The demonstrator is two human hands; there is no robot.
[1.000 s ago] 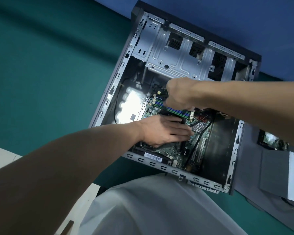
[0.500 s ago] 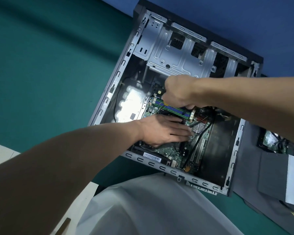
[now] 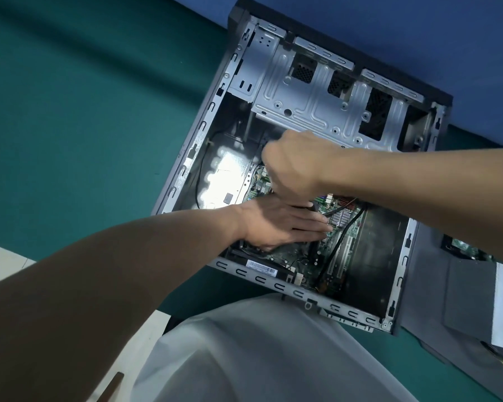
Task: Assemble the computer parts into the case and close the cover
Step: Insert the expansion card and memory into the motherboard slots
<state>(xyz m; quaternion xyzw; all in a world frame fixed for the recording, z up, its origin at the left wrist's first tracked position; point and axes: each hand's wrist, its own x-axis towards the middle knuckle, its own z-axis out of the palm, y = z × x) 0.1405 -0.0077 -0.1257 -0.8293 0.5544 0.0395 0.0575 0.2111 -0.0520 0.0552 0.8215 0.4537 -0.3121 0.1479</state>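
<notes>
Well, on my left the green mat covers the table, and the open computer case lies flat on it, slanted, just ahead of my lap. My left hand reaches in over the near wall and lies palm down on the circuit board, fingers straight and close together, their tips pointing right, pressing on a dark part underneath that I cannot make out. Just above it, touching or nearly so, my right hand comes in from the right with its fingers curled down into the case; my knuckles hide whether they pinch anything, so I cannot tell. Behind that hand sits the bare metal drive cage. A black cable runs across the board right of my fingertips. Beside the case's right wall lies a grey panel.
</notes>
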